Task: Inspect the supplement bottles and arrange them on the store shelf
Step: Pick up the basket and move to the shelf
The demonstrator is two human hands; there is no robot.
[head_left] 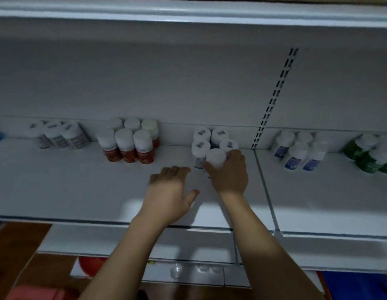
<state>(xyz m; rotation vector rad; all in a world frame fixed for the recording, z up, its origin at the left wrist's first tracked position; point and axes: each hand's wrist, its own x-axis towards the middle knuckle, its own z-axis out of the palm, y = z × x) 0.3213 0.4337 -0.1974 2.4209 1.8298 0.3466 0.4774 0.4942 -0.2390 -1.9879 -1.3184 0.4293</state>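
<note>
Five groups stand along the back of the white shelf [80, 187]. Farthest left are the grey-labelled bottles [58, 135], then the red-labelled bottles [129, 146]. In front of the gap beyond them the left hand [170, 191] is open, palm down, fingers straight over the shelf. The right hand [229, 172] curls its fingers round a white-capped bottle [216, 158], upright at the front of the blue-marked cluster [201, 146]. Past the slotted upright stand the blue-labelled bottles [298, 152] and the green bottles [370, 156].
</note>
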